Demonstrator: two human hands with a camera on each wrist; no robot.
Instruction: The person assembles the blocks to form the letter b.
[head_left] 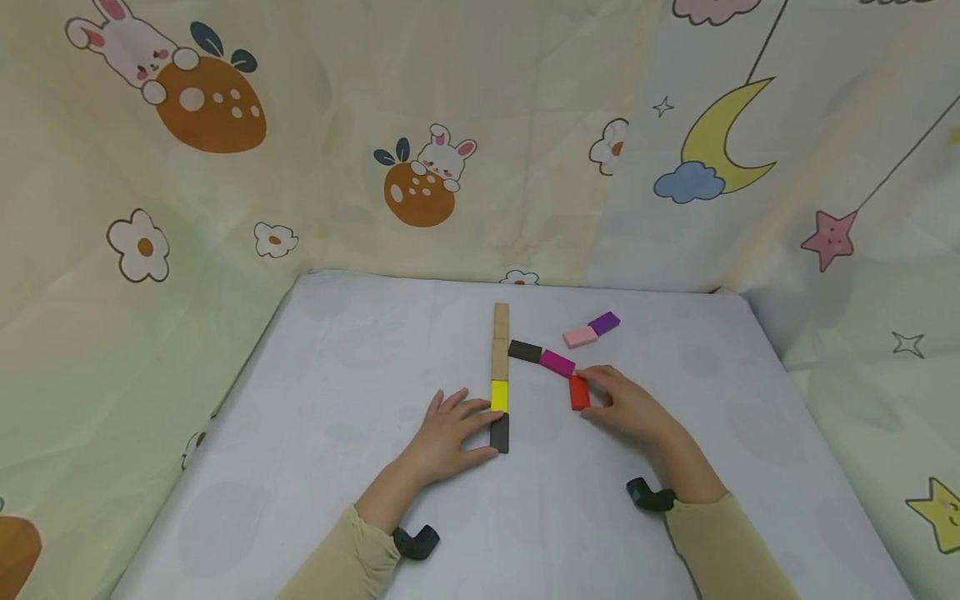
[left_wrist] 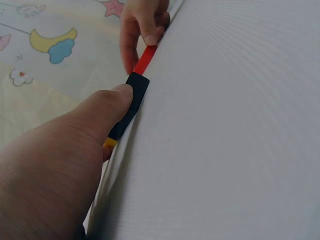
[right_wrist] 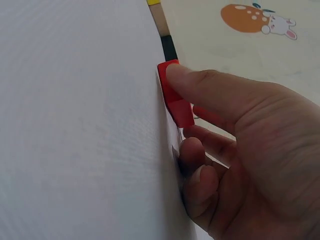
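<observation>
A straight column of blocks lies on the white table: two wooden blocks, a yellow block and a dark grey block. My left hand lies flat beside it. Its fingers touch the yellow block and its thumb presses the dark grey block. A slanted row branches off to the right: a black block, a magenta block and a red block. My right hand pinches the red block between thumb and forefinger.
A pink block and a purple block lie end to end near the table's back right. Printed cloth walls with rabbits, a moon and stars close in the table at the back and both sides.
</observation>
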